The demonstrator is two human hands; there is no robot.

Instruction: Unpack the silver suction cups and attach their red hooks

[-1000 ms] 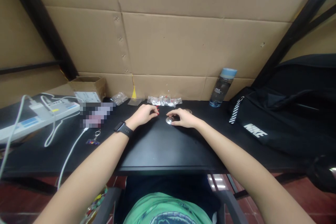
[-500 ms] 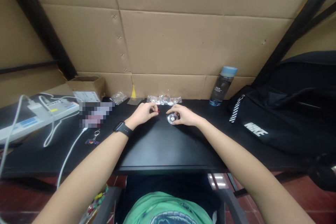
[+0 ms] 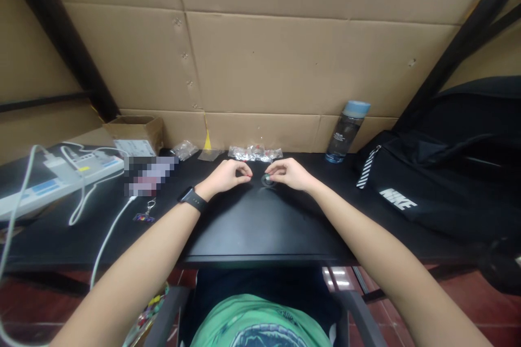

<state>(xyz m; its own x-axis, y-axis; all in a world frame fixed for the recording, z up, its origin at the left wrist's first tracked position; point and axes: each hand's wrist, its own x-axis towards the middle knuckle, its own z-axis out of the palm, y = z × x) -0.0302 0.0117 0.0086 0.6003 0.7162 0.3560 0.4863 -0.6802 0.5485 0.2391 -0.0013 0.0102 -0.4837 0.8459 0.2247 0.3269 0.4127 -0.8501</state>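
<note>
Left hand (image 3: 228, 176) is curled with fingertips pressed together on something tiny and red, too small to identify. Just right of it, the right hand (image 3: 290, 173) pinches a small round metal piece (image 3: 266, 179) sitting on the black worktop (image 3: 260, 227). I'd keep wrists planted and that grip light, so nothing skitters toward the plastic bags (image 3: 254, 153).
</note>
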